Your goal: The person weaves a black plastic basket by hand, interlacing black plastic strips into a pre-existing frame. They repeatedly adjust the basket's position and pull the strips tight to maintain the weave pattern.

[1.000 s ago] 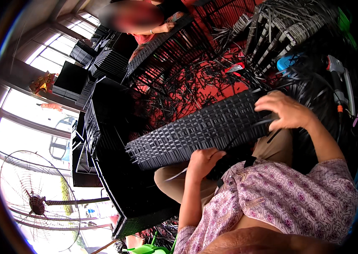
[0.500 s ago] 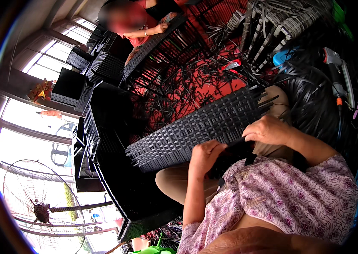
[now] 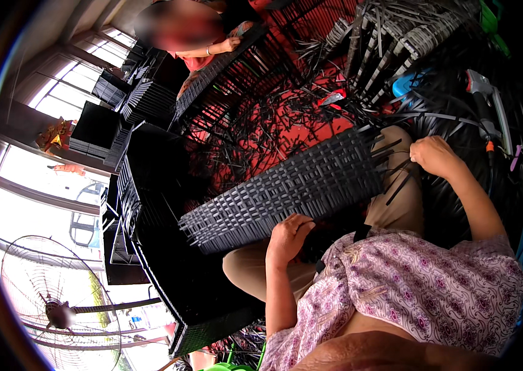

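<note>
A black woven panel (image 3: 286, 185) of flat plastic strips lies slanted across my lap, its loose strip ends sticking out at the right end. My left hand (image 3: 289, 238) is closed at the panel's near edge, thumb uppermost; its fingertips are partly hidden. Up by my right knee, my right hand (image 3: 437, 157) pinches a thin black strip (image 3: 399, 169) just beyond the panel's right end.
Strip scraps cover the red floor (image 3: 329, 130), where a red-handled cutting tool (image 3: 333, 98) lies. A black woven frame (image 3: 193, 272) stands left, a fan (image 3: 59, 314) beyond it. Strip bundles (image 3: 453, 117) and a grey-and-black tool (image 3: 482, 102) lie right. Another person (image 3: 196, 62) works opposite.
My right hand has moved from the panel's near edge up and right, past its right end, drawing a strip. My left hand has shifted slightly left and down.
</note>
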`<state>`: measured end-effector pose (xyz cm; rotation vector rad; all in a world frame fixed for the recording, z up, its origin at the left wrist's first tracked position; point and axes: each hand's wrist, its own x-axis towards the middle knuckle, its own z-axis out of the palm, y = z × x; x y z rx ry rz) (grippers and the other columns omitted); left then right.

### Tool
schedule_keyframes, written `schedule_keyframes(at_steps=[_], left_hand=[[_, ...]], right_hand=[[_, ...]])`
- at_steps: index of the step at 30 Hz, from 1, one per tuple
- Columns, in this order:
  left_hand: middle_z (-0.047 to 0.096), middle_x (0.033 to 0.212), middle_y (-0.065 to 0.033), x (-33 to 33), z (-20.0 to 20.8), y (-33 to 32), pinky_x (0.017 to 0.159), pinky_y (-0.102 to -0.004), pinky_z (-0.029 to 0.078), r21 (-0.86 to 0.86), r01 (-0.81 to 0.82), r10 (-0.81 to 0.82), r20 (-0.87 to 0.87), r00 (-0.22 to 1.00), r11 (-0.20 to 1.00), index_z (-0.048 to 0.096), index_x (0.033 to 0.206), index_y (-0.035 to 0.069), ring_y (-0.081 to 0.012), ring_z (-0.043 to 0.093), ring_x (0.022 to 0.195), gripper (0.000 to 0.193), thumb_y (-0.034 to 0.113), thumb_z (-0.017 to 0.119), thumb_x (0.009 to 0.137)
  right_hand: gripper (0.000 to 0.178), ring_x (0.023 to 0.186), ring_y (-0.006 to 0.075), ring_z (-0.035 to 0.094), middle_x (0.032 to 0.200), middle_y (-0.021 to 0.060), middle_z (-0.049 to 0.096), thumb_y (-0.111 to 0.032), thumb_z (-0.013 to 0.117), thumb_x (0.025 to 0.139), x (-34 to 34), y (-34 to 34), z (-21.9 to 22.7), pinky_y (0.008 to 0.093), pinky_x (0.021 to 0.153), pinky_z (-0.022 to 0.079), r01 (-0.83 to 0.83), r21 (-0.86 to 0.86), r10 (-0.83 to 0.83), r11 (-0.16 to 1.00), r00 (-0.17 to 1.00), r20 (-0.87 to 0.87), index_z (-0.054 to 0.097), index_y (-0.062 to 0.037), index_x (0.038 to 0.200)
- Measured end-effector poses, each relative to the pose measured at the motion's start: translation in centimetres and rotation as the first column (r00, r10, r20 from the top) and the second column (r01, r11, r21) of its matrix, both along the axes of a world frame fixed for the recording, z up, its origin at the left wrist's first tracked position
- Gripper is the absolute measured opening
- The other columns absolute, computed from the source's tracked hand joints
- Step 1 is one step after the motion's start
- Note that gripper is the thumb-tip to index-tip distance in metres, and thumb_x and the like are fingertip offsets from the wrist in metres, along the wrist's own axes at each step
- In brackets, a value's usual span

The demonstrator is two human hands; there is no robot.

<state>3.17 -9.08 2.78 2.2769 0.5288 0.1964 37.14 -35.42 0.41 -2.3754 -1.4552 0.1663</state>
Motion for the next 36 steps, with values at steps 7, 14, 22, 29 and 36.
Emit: schedule_keyframes(at_steps=[7, 14, 22, 29, 36], left_hand=[[0.066, 0.083, -0.0124, 2.3, 0.0, -2.8, 0.068, -0.0387, 0.052, 0.142, 0.14, -0.138, -0.022, 0.99, 0.98, 0.071, 0.096, 0.005, -0.0326, 0.065, 0.074, 0.013, 0.014, 0.068, 0.087], [0.07, 0.09, -0.0133, 4.4, 0.5, -5.6, 0.07, -0.0378, 0.056, 0.217, 0.132, -0.165, 0.141, 0.976, 0.967, 0.071, 0.093, 0.004, -0.0325, 0.069, 0.082, 0.012, 0.007, 0.067, 0.082], [0.068, 0.076, -0.012, 1.8, 0.6, -1.9, 0.062, -0.0315, 0.05, -0.131, -0.006, 0.008, 0.02, 1.0, 0.991, 0.072, 0.084, 0.0, -0.022, 0.067, 0.067, 0.01, 0.009, 0.075, 0.079], [0.062, 0.072, -0.008, 7.2, -0.8, 1.1, 0.06, -0.0283, 0.046, -0.01, -0.24, 0.236, 0.242, 0.941, 0.971, 0.068, 0.086, -0.002, -0.0146, 0.058, 0.064, 0.012, 0.01, 0.068, 0.088], [0.068, 0.11, -0.0095, 15.4, -6.6, 6.5, 0.097, -0.0438, 0.04, 0.486, -0.204, 0.009, 0.374, 0.928, 0.85, 0.068, 0.112, 0.009, -0.0301, 0.06, 0.107, 0.032, 0.033, 0.062, 0.092]], right_hand=[[0.027, 0.103, 0.0304, 0.062, 0.105, 0.0137, 0.064, -0.012, 0.07, 0.08, -8.2, 4.1, 4.8, 0.0405, 0.093, 0.049, -0.23, 0.359, 0.232, 0.904, 0.972, 0.038, 0.066, -0.0023, 0.105], [0.047, 0.099, 0.0365, 0.067, 0.107, 0.0217, 0.067, -0.034, 0.068, 0.091, -15.1, 7.3, 2.5, 0.0438, 0.086, 0.053, -0.246, 0.393, 0.43, 0.886, 0.753, -0.498, 0.055, -0.0033, 0.125], [0.014, 0.079, 0.0273, 0.072, 0.086, 0.0114, 0.073, -0.016, 0.069, 0.088, -12.5, 6.5, -0.4, 0.0354, 0.071, 0.056, -0.227, 0.342, 0.386, 0.912, 0.759, -0.525, 0.069, -0.0049, 0.096], [0.013, 0.075, 0.0216, 0.072, 0.082, 0.0087, 0.073, -0.016, 0.063, 0.087, -11.0, 4.2, -0.6, 0.0326, 0.068, 0.055, -0.071, 0.199, 0.17, 0.977, 0.824, -0.54, 0.07, -0.0052, 0.089], [0.015, 0.069, 0.0122, 0.065, 0.082, 0.0053, 0.07, -0.014, 0.066, 0.091, -9.8, 3.9, -0.3, 0.0264, 0.065, 0.052, 0.013, 0.306, 0.17, 0.952, 0.809, -0.563, 0.069, 0.0, 0.097]])
